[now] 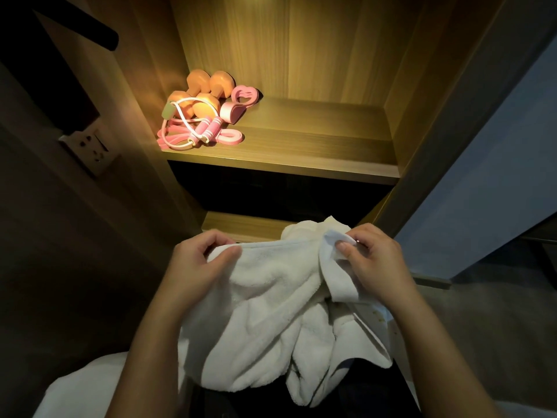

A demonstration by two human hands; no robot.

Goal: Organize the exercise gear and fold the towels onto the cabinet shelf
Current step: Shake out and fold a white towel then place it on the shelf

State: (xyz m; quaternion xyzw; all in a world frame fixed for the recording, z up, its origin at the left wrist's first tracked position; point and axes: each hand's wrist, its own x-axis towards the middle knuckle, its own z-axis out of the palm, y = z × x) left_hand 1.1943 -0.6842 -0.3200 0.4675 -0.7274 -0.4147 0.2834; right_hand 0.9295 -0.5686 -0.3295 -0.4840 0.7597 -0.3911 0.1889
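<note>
Two hands hold one white towel (265,297) in mid-air, low in front of the cabinet, well short of the lit cabinet shelf (316,140). The left hand (199,260) is curled over the top edge, thumb in front and fingers behind. The right hand (373,260) pinches the flat woven hem band at a corner, thumb vs. fingertips. Neither hand is free.

Handling, as a judgement: thick terry, soft and limp, prob. light, w/ no stiffness at all. It won't break or slip, but it sags and bunches wherever it isn't held. Best hold is at the corners or along the hem band, which is flatter and firmer than the pile. The right hand's spot looks good; the left seems to have an edge, not clearly a corner, so it may need to slide outward.

Orientation: the held top edge runs approx. left-right between the hands, roughly parallel to the shelf front. The rest hangs down toward the person in loose folds, so the towel's true long axis can't be told while it is this crumpled.

On the shelf, far left rear: orange dumbbells (208,86), a jump rope (208,131) w/ pink handles, a pink resistance band (230,137) and a pink heart-shaped grip ring (242,99), grouped close together. The shelf's right part shows bare wood, the likely spot for the folded towel.
</note>
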